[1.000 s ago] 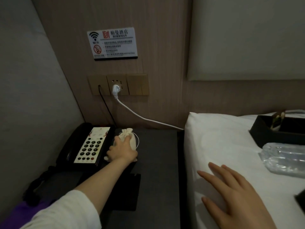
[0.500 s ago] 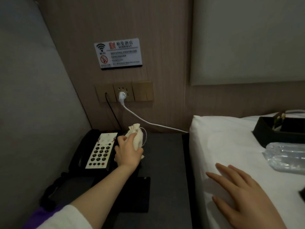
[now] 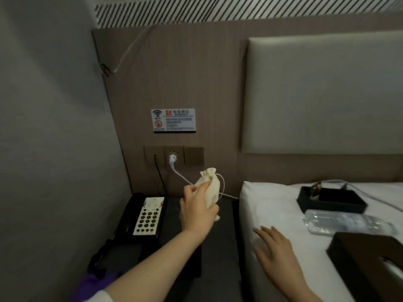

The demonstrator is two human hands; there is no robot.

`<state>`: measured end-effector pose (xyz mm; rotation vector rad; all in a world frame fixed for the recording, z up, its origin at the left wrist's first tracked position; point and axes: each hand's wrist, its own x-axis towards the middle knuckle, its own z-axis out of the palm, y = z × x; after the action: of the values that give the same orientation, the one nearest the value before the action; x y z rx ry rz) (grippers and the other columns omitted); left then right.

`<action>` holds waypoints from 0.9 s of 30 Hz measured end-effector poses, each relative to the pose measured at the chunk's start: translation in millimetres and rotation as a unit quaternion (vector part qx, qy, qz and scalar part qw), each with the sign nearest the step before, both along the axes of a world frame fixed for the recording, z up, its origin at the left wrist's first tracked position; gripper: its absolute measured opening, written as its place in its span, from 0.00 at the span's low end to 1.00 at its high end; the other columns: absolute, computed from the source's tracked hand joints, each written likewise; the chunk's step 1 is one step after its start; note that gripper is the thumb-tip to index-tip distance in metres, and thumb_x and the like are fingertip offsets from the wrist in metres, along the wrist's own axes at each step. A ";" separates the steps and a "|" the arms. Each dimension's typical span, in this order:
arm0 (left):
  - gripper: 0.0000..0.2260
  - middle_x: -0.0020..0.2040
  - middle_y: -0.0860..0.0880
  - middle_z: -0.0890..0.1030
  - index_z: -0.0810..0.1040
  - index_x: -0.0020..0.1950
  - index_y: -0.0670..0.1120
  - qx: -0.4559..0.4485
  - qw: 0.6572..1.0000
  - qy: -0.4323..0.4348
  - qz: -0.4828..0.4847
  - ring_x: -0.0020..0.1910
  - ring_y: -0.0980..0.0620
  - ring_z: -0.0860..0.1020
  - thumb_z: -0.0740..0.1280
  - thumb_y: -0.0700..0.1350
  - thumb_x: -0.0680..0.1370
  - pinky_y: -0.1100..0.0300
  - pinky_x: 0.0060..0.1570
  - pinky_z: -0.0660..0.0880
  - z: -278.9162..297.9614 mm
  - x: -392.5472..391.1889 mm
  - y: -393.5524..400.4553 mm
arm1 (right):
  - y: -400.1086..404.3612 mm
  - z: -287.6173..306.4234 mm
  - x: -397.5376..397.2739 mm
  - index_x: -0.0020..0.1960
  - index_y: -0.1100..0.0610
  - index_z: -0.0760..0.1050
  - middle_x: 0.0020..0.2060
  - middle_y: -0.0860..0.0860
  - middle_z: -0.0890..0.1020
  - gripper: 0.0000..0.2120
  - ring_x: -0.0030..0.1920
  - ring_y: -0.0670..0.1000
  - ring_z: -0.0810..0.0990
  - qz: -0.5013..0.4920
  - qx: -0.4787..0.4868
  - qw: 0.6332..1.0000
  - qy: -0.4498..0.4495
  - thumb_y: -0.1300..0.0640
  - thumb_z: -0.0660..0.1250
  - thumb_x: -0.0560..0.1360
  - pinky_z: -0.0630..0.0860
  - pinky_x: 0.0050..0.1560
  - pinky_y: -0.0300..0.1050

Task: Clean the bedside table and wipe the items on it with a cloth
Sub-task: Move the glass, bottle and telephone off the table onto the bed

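The left hand (image 3: 197,211) grips a small cream drawstring pouch (image 3: 208,189), fingers curled round its body, holding it up above the dark bench (image 3: 220,247). Just left of that hand, on the bench, sits a black telephone (image 3: 142,216) with a pale keypad. Behind the pouch, a white plug (image 3: 173,159) sits in the wall socket, its cord running past the pouch toward the bed (image 3: 283,205). The right hand (image 3: 275,252) lies flat on the bed's white sheet, fingers spread. Beyond that hand lie a clear plastic bottle (image 3: 346,222) and a black tray (image 3: 332,200); to its right stands a dark tissue box (image 3: 368,256).
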<state>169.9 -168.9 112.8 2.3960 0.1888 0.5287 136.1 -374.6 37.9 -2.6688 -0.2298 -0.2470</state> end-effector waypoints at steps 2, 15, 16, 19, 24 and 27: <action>0.29 0.62 0.52 0.64 0.65 0.71 0.61 -0.026 0.999 -0.005 -0.022 0.56 0.45 0.71 0.68 0.48 0.71 0.58 0.52 0.69 10.0 -17.7 -20.9 | 9.8 22.4 -16.2 0.70 0.49 0.69 0.68 0.48 0.72 0.21 0.70 0.49 0.68 0.006 0.139 0.990 -0.011 0.53 0.65 0.78 0.61 0.68 0.38; 0.20 0.58 0.47 0.77 0.67 0.71 0.52 -0.512 0.833 0.147 -0.150 0.56 0.47 0.77 0.61 0.44 0.79 0.49 0.58 0.75 -4.3 -96.0 -176.5 | -57.2 98.6 -91.5 0.75 0.48 0.63 0.72 0.50 0.69 0.21 0.70 0.50 0.69 -0.053 0.405 0.895 0.178 0.50 0.56 0.82 0.67 0.62 0.41; 0.18 0.58 0.46 0.77 0.67 0.71 0.49 -0.553 0.805 0.150 -0.156 0.57 0.45 0.77 0.60 0.44 0.80 0.52 0.56 0.73 -4.0 -97.0 -184.8 | -59.9 95.5 -89.3 0.76 0.49 0.63 0.73 0.50 0.67 0.22 0.72 0.50 0.67 -0.052 0.376 0.911 0.160 0.50 0.55 0.83 0.65 0.63 0.40; 0.18 0.62 0.44 0.75 0.66 0.72 0.45 -0.637 0.728 0.195 -0.159 0.55 0.47 0.76 0.54 0.49 0.83 0.55 0.52 0.70 -8.5 -99.7 -197.3 | -63.0 81.8 -80.8 0.76 0.54 0.62 0.76 0.54 0.62 0.22 0.76 0.52 0.58 -0.046 0.213 0.969 0.112 0.51 0.52 0.83 0.56 0.75 0.46; 0.20 0.42 0.51 0.74 0.66 0.72 0.38 -0.581 0.742 0.284 -0.173 0.38 0.54 0.73 0.52 0.48 0.84 0.59 0.38 0.72 -25.2 -101.8 -194.7 | -72.3 46.7 -72.7 0.75 0.60 0.62 0.75 0.57 0.63 0.21 0.76 0.56 0.57 -0.004 -0.058 0.993 0.101 0.56 0.46 0.84 0.50 0.75 0.51; 0.12 0.41 0.46 0.77 0.76 0.60 0.36 -0.525 0.811 0.248 -0.076 0.39 0.49 0.75 0.58 0.38 0.81 0.63 0.35 0.73 -26.5 -98.8 -190.6 | -77.7 33.2 -72.3 0.76 0.57 0.59 0.77 0.54 0.60 0.22 0.78 0.55 0.51 0.011 -0.110 0.987 0.116 0.54 0.45 0.84 0.44 0.76 0.51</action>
<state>71.2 -359.4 86.4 1.3651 0.3885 -0.2783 63.8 -452.2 71.1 -2.8806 -0.2232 0.1018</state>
